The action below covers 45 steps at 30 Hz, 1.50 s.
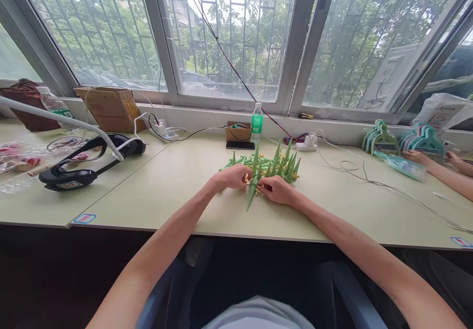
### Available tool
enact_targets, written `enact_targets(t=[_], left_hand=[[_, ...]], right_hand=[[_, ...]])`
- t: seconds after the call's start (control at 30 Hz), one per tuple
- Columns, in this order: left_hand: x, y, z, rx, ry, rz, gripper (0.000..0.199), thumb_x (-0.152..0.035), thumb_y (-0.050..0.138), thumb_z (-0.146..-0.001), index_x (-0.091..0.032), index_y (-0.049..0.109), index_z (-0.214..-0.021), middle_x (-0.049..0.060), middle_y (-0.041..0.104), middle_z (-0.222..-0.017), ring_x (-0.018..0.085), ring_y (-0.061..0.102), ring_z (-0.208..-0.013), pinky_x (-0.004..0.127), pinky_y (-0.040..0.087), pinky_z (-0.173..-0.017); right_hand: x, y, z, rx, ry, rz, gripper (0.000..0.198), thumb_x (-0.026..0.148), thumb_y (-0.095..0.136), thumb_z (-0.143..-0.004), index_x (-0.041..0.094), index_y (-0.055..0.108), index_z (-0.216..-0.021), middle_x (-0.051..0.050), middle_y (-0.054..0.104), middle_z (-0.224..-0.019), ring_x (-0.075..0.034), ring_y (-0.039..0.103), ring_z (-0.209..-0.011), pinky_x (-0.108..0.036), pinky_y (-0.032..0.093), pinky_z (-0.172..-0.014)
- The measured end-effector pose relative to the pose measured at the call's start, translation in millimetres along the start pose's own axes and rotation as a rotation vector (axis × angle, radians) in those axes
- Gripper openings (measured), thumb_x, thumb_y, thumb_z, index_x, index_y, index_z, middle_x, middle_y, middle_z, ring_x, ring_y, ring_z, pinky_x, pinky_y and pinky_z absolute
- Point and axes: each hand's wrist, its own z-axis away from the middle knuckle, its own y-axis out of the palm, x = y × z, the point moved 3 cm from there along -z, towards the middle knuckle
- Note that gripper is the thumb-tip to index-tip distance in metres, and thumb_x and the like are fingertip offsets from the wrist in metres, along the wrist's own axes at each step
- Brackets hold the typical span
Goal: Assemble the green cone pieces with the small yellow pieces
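Observation:
A cluster of green pointed plastic pieces [279, 165] with small yellow parts stands and lies on the table. In front of it is one green spiked piece [252, 191], its tip pointing toward me. My left hand [235, 177] is closed at the left side of this piece, fingers curled around its yellow part. From the right, my right hand [278, 189] pinches the same piece near its middle. The fingertips partly hide where each hand grips.
Behind the cluster are a black phone [240, 145], a small cardboard box [238, 133] and a green-labelled bottle [256, 121]. A black headset [74, 171] lies left. Cables [364, 174] cross the right side, where another person's hands [417, 158] touch green hangers [424, 142].

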Motion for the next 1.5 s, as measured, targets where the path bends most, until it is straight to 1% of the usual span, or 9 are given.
enact_targets(t=[0.17,0.27,0.37,0.5,0.73,0.93,1.13,1.3,1.5], left_hand=[[2,-3,1,-0.031,-0.02,0.017,0.013,-0.018,0.06,-0.065,-0.017,0.065,-0.077,0.0,0.059,-0.065,0.013,0.051,-0.058,0.023,0.035,-0.051],[2,-6,1,-0.09,-0.037,0.053,0.018,-0.017,0.056,-0.067,-0.016,0.067,-0.082,-0.001,0.058,-0.063,0.011,0.049,-0.054,0.022,0.033,-0.049],[-1,-9,-1,-0.157,-0.013,0.096,0.022,-0.017,0.054,-0.07,-0.016,0.07,-0.085,-0.002,0.056,-0.059,0.01,0.046,-0.053,0.021,0.034,-0.051],[-7,-11,-3,-0.239,0.02,0.153,0.02,-0.019,0.054,-0.074,-0.015,0.072,-0.082,-0.001,0.059,-0.061,0.009,0.048,-0.056,0.02,0.037,-0.055],[-8,-5,-3,-0.172,-0.064,0.455,0.016,-0.028,0.057,-0.079,-0.014,0.065,-0.083,-0.002,0.056,-0.054,0.009,0.05,-0.043,0.019,0.037,-0.041],[-7,-2,-6,-0.209,-0.027,0.576,0.016,-0.03,0.063,-0.078,-0.014,0.063,-0.076,-0.001,0.057,-0.055,0.009,0.052,-0.044,0.019,0.042,-0.042],[-4,1,-10,-0.252,-0.016,0.709,0.027,-0.038,0.068,-0.077,-0.013,0.062,-0.075,0.0,0.059,-0.054,0.009,0.052,-0.044,0.019,0.039,-0.04],[-5,1,-11,-0.254,-0.024,0.76,0.031,-0.041,0.07,-0.076,-0.012,0.059,-0.073,-0.001,0.057,-0.052,0.008,0.049,-0.041,0.018,0.037,-0.039],[-4,3,-10,-0.245,-0.024,0.741,0.031,-0.042,0.069,-0.077,-0.012,0.059,-0.075,0.0,0.059,-0.056,0.008,0.051,-0.043,0.019,0.038,-0.04]], right_hand=[[0,0,0,0.007,-0.005,0.002,0.016,0.025,0.053,-0.091,0.019,0.065,-0.082,0.003,0.054,-0.058,-0.009,0.041,-0.05,-0.021,0.032,-0.054],[0,0,0,0.008,-0.011,0.004,0.018,0.025,0.051,-0.092,0.02,0.065,-0.084,0.002,0.055,-0.059,-0.009,0.041,-0.05,-0.021,0.032,-0.054],[-1,1,0,0.01,-0.009,0.008,0.018,0.026,0.049,-0.093,0.02,0.065,-0.086,0.002,0.056,-0.06,-0.01,0.043,-0.051,-0.021,0.032,-0.055],[-2,1,0,-0.001,-0.008,0.017,0.019,0.026,0.047,-0.094,0.019,0.064,-0.089,0.002,0.056,-0.06,-0.01,0.044,-0.051,-0.021,0.033,-0.055],[-3,-1,0,-0.05,-0.002,0.003,0.021,0.031,0.045,-0.096,0.017,0.062,-0.094,0.002,0.052,-0.059,-0.01,0.043,-0.052,-0.022,0.033,-0.057],[2,-5,0,-0.086,0.008,-0.029,0.023,0.033,0.045,-0.096,0.017,0.061,-0.098,0.003,0.051,-0.06,-0.01,0.042,-0.052,-0.023,0.033,-0.057],[1,-8,0,-0.142,0.021,-0.051,0.022,0.034,0.047,-0.096,0.017,0.061,-0.1,0.004,0.048,-0.06,-0.01,0.041,-0.052,-0.022,0.034,-0.057],[-1,-7,0,-0.184,0.027,-0.056,0.018,0.032,0.048,-0.095,0.018,0.06,-0.096,0.004,0.049,-0.061,-0.009,0.041,-0.053,-0.022,0.034,-0.056],[0,-9,0,-0.231,0.049,-0.05,0.019,0.032,0.046,-0.096,0.018,0.06,-0.096,0.003,0.051,-0.062,-0.01,0.042,-0.053,-0.022,0.034,-0.057]])
